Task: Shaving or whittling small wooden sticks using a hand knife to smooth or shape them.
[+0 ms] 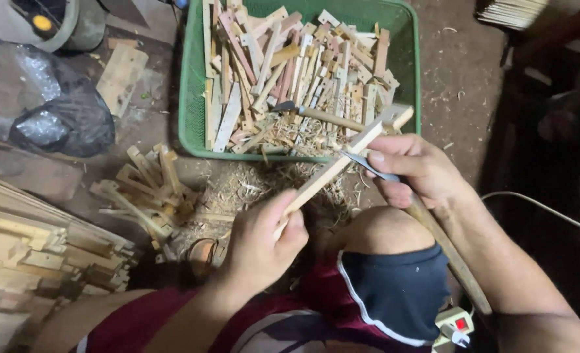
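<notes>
Wood strip (332, 168) sits slanted just below the green basket (190, 98), with its far end up near the basket's lower right corner. From the head camera, left hand (260, 238) is clamped around the strip's near end, well below the basket. Right hand (415, 171) is closed tight on a knife (370, 167), blade touching the strip just under the basket's rim. Risk as I see it: the blade could skid off the thin wood toward the bare knee right under it, or toward the left thumb. Loose shavings (264, 186) below the basket and the dim light wouldn't help. A stick pile (149, 189) lies off the basket's lower left corner.
</notes>
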